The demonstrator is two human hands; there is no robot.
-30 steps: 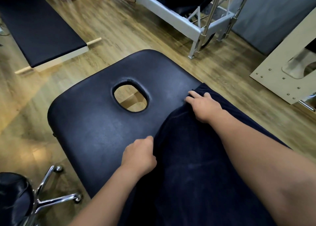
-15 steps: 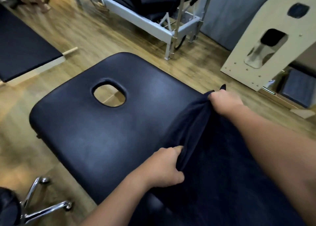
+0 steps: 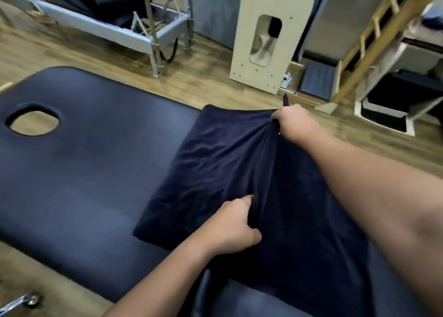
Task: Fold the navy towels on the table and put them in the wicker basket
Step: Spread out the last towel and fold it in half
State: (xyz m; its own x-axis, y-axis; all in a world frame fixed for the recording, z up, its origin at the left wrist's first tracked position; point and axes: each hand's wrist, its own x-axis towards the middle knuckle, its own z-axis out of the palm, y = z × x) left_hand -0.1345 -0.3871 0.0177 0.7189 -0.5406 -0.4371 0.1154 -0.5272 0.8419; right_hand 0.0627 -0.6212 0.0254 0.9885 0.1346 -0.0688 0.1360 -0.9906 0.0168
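Floor point(image 3: 211, 77): wood-grain boards, visible beyond the far edge and at the lower left.

Worktop point(image 3: 84, 173): dark navy padded surface with rounded corners, running from the left edge to the lower right. An oval face hole point(image 3: 32, 122) is cut through near its left end; floor shows through it.

Metal-framed exercise machine point(image 3: 115, 26): pale grey frame with upright poles, standing on the floor beyond the worktop, upper left.

Arched wooden panel point(image 3: 271, 36): pale wood, upright, with a tall cut-out in the middle and a small dark one near the top, standing behind the worktop's far edge.

Wooden ladder frame point(image 3: 374, 36): leaning at upper right, with a padded box point(image 3: 316, 80) at its foot.

Towel point(image 3: 215, 163): navy, lying on the right half of the worktop, doubled over so that a folded flap lies to the left with a rounded fold edge facing the face hole. A raised ridge of cloth runs between the two hands.

Right hand point(image 3: 294, 122): at the far edge of the towel, fingers curled, pinching the gathered cloth with a corner sticking up above the knuckles.

Left hand point(image 3: 235, 225): at the near part of the towel, fingers curled, gripping the same ridge of cloth.

Chair leg with castor point(image 3: 26, 301): chrome, at lower left.
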